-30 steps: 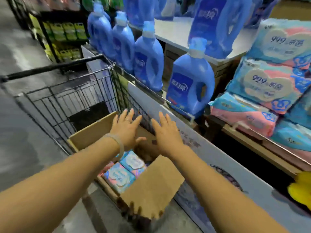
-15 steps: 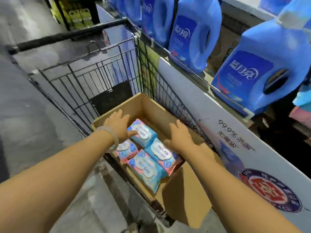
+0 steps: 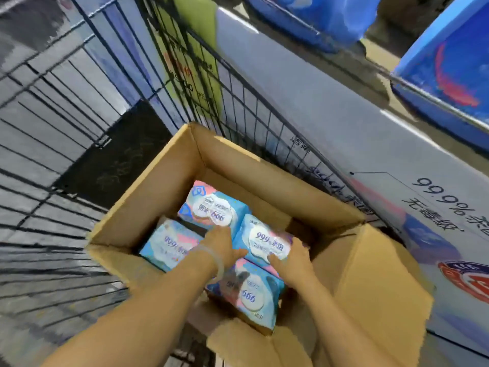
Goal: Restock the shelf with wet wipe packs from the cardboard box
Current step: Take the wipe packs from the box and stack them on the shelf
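Open cardboard box [image 3: 158, 197] in the middle of the frame, inside a wire shopping cart [image 3: 66, 133]. Four wet wipe packs in the box, blue and pink with white round lids. Left hand [image 3: 222, 246] low in the middle of the frame, inside the box, with a pale bracelet [image 3: 211, 260] on the wrist. Right hand [image 3: 289, 263] just right of it, also inside the box. Both hands on the held pack [image 3: 264, 243], the one on the right side of the box: left fingers pressed to its left edge, right fingers curled over its lower right corner and lid. Fingers only partly closed, wrapped around the pack from two sides. Not clear if the pack is lifted or resting on the others. Far pack [image 3: 211, 207] just above the left hand, touching the held one. Left pack [image 3: 169, 245] to the left of the left wrist, near the box wall. Near pack [image 3: 251, 295] under and between the two forearms, at the lower edge of the box. Box flap [image 3: 378, 284] folded out at lower right. Grey display board [image 3: 344, 115] with print running across the right of the frame, beside the cart. Blue detergent bottles [image 3: 449, 56] at the upper right, above the board. Yellow-green sign [image 3: 195, 43] behind the cart wires, top middle.
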Demonstrator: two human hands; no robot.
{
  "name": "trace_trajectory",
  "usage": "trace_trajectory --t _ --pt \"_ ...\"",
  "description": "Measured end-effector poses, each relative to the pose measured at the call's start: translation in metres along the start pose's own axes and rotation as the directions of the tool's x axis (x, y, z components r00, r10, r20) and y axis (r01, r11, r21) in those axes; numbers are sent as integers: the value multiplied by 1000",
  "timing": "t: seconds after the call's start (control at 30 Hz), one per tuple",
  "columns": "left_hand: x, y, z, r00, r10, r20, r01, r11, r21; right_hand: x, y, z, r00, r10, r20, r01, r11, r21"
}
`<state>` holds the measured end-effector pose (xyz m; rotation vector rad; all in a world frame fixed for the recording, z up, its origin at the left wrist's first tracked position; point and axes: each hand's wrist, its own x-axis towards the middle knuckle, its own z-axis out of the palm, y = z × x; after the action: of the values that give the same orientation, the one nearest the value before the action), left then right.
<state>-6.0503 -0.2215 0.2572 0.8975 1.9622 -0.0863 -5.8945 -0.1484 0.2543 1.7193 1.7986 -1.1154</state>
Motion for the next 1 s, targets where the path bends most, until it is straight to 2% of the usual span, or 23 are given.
trace_trajectory --t 0.07,0.2,0.37,0.43,0.5,0.57,0.67,0.87,1.0 --pt "24 7 17 997 47 68 -51 997 51 20 8 14 997 79 -10 -79 996 35" --pt "65 15 47 987 107 118 -108 994 5 51 18 27 968 249 -31 -241 956 166" --pt "92 20 61 992 -30 125 61 966 -253 86 39 52 910 413 35 -395 839 376" --pt "99 25 58 984 -41 171 89 954 -287 113 64 76 896 437 86 -425 782 456" --pt "103 30 55 980 -74 185 128 947 -296 114 61 73 885 447 127 -439 715 543" --pt "99 33 53 982 -106 153 143 956 -256 95 42 54 876 473 97 -434 682 589" --pt "90 34 50 989 -108 98 131 955 -267 69 21 24 882 471 23 -399 720 567" --pt "66 30 24 999 -8 -45 -16 867 -498 31 -2 -29 945 287 -155 -199 883 425" --pt "22 39 -11 986 109 -129 -160 848 -505 -13 -28 -63 949 167 -269 -60 929 365"
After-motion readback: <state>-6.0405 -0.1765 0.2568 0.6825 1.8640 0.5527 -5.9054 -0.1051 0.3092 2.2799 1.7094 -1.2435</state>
